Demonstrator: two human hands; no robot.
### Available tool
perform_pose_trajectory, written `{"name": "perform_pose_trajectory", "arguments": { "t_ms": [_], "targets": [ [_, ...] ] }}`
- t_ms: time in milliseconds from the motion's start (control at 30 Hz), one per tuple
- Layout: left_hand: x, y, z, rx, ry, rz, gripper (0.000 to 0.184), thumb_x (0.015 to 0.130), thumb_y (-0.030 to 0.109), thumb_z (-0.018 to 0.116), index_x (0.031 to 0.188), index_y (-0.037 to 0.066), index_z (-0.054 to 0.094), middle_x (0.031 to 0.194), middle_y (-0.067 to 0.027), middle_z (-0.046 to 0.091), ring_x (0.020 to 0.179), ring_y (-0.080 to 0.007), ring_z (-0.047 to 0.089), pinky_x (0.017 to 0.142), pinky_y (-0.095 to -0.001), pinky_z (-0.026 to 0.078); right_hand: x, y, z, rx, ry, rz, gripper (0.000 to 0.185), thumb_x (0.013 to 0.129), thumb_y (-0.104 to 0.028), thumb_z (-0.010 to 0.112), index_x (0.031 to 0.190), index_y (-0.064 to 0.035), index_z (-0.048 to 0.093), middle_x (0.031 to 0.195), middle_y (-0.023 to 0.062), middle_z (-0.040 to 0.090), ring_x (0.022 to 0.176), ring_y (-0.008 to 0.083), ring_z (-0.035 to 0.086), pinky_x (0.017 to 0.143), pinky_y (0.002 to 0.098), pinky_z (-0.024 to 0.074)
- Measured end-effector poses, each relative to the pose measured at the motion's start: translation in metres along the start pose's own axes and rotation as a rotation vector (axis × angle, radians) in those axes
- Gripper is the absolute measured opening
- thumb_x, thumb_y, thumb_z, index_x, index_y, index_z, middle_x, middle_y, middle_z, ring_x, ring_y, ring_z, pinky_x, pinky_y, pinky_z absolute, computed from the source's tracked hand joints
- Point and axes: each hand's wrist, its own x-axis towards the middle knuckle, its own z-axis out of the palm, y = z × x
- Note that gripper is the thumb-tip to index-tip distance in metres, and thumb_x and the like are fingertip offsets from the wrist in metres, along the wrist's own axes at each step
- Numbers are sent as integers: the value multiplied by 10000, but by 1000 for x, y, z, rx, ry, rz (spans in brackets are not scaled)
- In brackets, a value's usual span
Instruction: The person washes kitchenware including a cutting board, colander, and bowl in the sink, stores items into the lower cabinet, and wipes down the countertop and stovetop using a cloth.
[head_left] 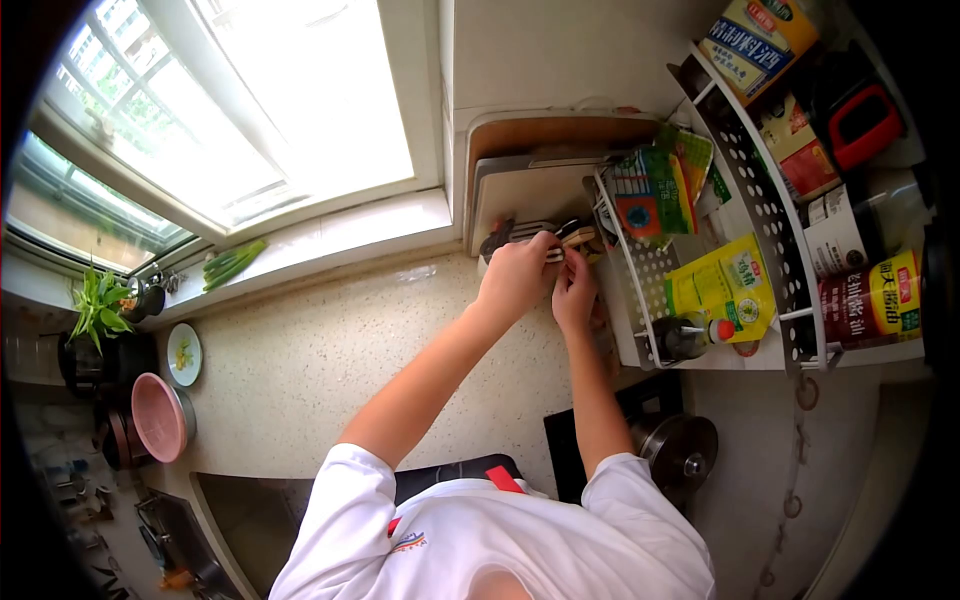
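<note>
Both hands are nearly together over the desk. The left hand is curled and the right hand has bent fingers, with a small pale-and-dark thing right between them. From where I'm standing I honestly can't tell which one's pinching it. Just past the hands some handles stick up, with cutting boards upright behind. Right of the hands: a white rack, then a yellow packet. Behind the right hand, toward the body, there's a lid. Way off left: spring onions on the sill, a plate, a pink bowl.
</note>
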Motion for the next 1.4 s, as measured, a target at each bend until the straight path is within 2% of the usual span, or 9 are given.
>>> {"name": "perform_pose_trajectory", "arguments": {
  "t_ms": [167,267,467,567,667,800,1000,1200,1400],
  "targets": [
    [3,2,29,192,56,-13,180,821,238,771,943,116,718,950,-77,697,801,-314,714,679,-417,573,-19,7,0,-88,52,-56,359,1004,-121,584,1343,-5,581,1289,233,637,1182,409,611,1001,464,492],
    [5,-11,51,239,67,-1,199,815,236,755,991,155,714,954,-56,673,784,-297,712,645,-409,560,-27,7,0,113,-30,-9,413,997,-157,608,1377,-8,548,1313,239,612,1196,425,585,1001,475,479],
    [4,-35,88,279,36,-81,319,856,197,697,1175,188,675,989,-23,699,797,-286,718,639,-401,558,-36,3,4,6,-112,-47,512,999,-235,608,1440,-3,490,1339,217,598,1250,398,561,1048,468,432],
    [-7,-18,74,202,133,13,320,864,186,682,1183,190,689,1063,-13,719,815,-272,727,637,-391,563,-55,-1,4,137,-113,170,530,997,-239,604,1458,-8,479,1378,211,581,1285,376,548,1070,473,417],
    [-42,-8,35,57,180,18,256,871,199,712,1126,179,726,1203,-10,709,826,-243,740,668,-379,584,-94,5,6,1,-33,34,544,976,-284,653,1437,-36,509,1365,175,573,1247,350,544,1044,437,442],
    [-130,-6,-54,-197,33,-209,281,915,188,735,1189,129,722,1183,-80,719,860,-200,761,739,-341,594,-160,-22,26,61,-157,133,488,911,-36,658,1392,-40,573,1268,127,601,1177,288,567,892,373,489],
    [-304,-48,-174,-222,-28,-637,287,946,187,718,1221,107,727,1106,-73,753,868,-181,753,768,-320,588,-258,-69,63,132,-624,62,456,920,4,630,1370,-61,593,1241,106,625,1076,210,629,820,320,541],
    [-504,-60,-267,-465,389,-1017,281,1020,189,644,1261,58,704,1135,-72,755,874,-137,725,789,-293,570,-334,-159,123,229,-1058,-36,404,939,4,615,1340,-45,616,1112,97,682,898,170,665,752,305,556],
    [-675,-54,-332,-734,832,-1112,299,1049,158,601,1324,54,655,1164,-87,728,914,-138,704,784,-267,557,-446,-258,220,342,-1281,68,386,975,-46,617,1360,-40,600,1115,99,684,890,155,668,766,310,567]
  ]
}}
